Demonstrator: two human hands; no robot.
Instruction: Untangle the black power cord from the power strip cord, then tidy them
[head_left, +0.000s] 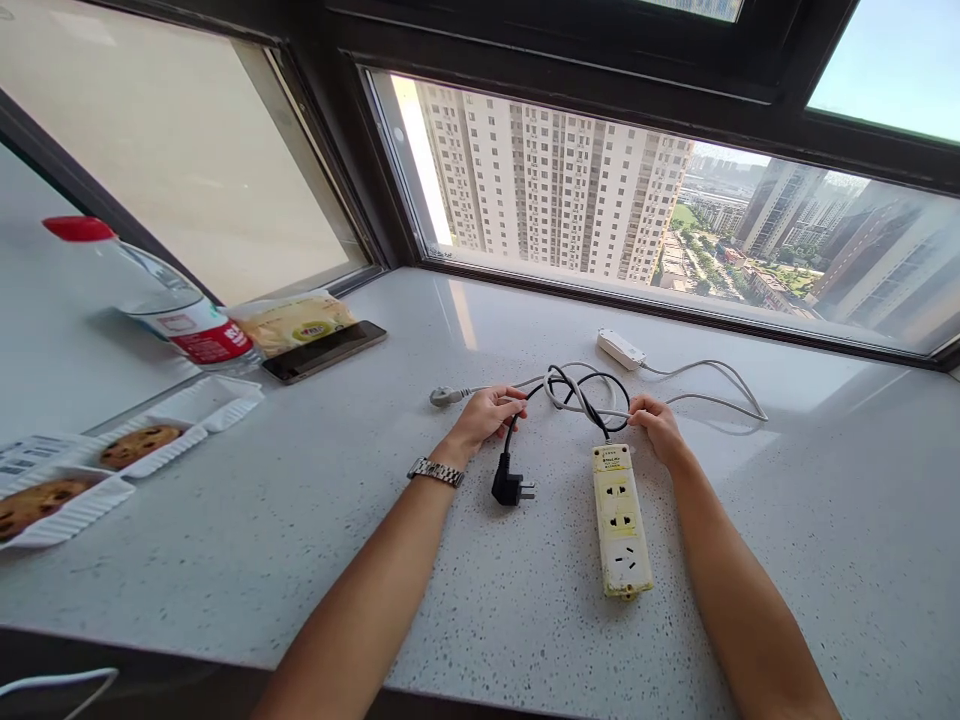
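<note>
A yellowed power strip (619, 519) lies on the speckled white windowsill counter (375, 520), its black cable (577, 395) looping up and tangling with a grey cable (705, 400). My left hand (487, 412) grips the cables at the left of the tangle, a metal watch on its wrist. The black plug (510, 488) hangs down onto the counter below that hand. My right hand (656, 425) pinches the cables at the strip's top end. The grey cable runs to a grey plug (444, 396) on the left and a small white adapter box (621, 348) behind.
At the left lie a water bottle with a red cap (150, 295), a yellow snack packet (292, 320), a dark phone (324, 351) and white trays holding cookies (135, 445). A large window (600, 190) borders the counter's far side.
</note>
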